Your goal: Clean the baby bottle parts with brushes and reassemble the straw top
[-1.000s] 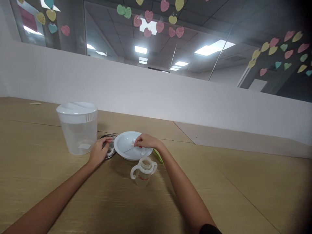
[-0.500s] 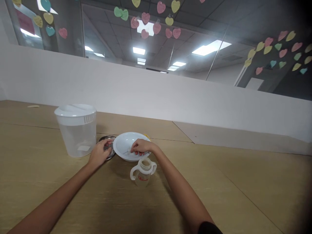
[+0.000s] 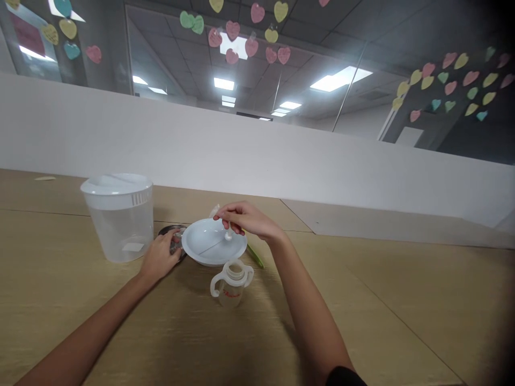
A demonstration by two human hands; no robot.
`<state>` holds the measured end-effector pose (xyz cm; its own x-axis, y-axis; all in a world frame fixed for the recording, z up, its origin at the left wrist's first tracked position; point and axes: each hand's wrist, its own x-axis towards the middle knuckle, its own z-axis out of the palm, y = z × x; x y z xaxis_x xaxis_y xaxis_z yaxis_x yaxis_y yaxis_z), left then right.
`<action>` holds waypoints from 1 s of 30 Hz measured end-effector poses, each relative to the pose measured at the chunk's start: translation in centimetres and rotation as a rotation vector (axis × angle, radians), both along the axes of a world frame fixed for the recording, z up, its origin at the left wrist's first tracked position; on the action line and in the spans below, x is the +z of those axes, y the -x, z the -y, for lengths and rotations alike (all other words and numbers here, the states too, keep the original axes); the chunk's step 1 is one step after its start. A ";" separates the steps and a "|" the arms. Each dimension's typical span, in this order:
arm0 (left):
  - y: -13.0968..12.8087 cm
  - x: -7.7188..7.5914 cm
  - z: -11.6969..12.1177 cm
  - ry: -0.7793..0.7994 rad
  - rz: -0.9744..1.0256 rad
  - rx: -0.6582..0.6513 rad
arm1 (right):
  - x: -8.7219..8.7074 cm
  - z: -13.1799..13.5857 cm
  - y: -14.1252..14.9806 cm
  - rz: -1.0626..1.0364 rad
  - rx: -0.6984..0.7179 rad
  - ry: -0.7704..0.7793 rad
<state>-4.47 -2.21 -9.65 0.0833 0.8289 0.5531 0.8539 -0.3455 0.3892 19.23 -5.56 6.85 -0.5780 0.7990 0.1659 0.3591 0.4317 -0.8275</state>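
Right hand (image 3: 250,219) pinches small white plastic piece (image 3: 228,235) upright over white plate (image 3: 197,245); left hand (image 3: 159,258) on metal lid (image 3: 167,230) at plate's 9 o'clock, grip unclear.

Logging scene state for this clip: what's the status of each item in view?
Clear plastic container: upright, white lid on.
Round metal disc: lying on the table, left hand resting on it.
White plastic dish: flat on the table, open side up.
Small white plastic piece: held above the dish by right hand.
Two-handled baby cup: upright, uncapped.
Green strip: lying on the table beside the dish.
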 end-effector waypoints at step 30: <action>-0.5 0.1 0.5 0.067 -0.222 0.070 | 1.7 3.0 -1.6 0.338 0.243 0.037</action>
